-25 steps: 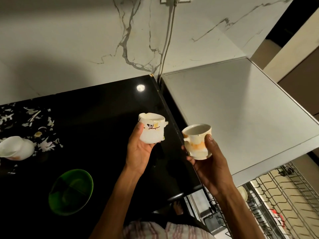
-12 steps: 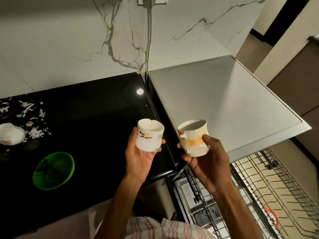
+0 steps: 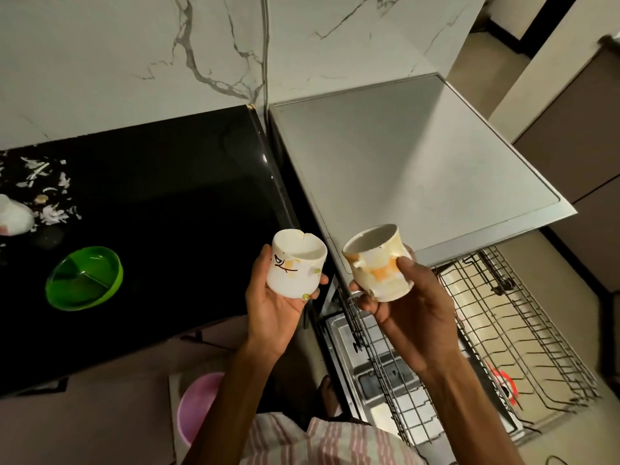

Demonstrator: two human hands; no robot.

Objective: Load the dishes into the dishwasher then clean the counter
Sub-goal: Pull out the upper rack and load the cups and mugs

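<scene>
My left hand [image 3: 278,303] holds a white cup with a bird drawing [image 3: 297,263] over the right end of the black counter [image 3: 161,196]. My right hand [image 3: 412,307] grips a white cup with orange stains [image 3: 379,261], tilted, above the front edge of the grey dishwasher top [image 3: 419,156]. Below my right hand the wire dishwasher rack [image 3: 503,337] is pulled out, with the open door [image 3: 385,391] beneath it. A green divided bowl [image 3: 84,278] sits on the counter at the left, and a white bowl [image 3: 13,218] lies at the left edge among scattered food scraps [image 3: 47,186].
A marble wall [image 3: 167,55] with a hanging cable [image 3: 266,45] backs the counter. A pink bin [image 3: 198,404] stands on the floor under the counter edge. Something red lies in the rack [image 3: 503,384]. Brown cabinets [image 3: 570,129] stand at the right.
The view has tilted down and right, revealing more of the pulled-out rack and door. Both hands have come lower and nearer with their cups, now side by side at the counter's right end.
</scene>
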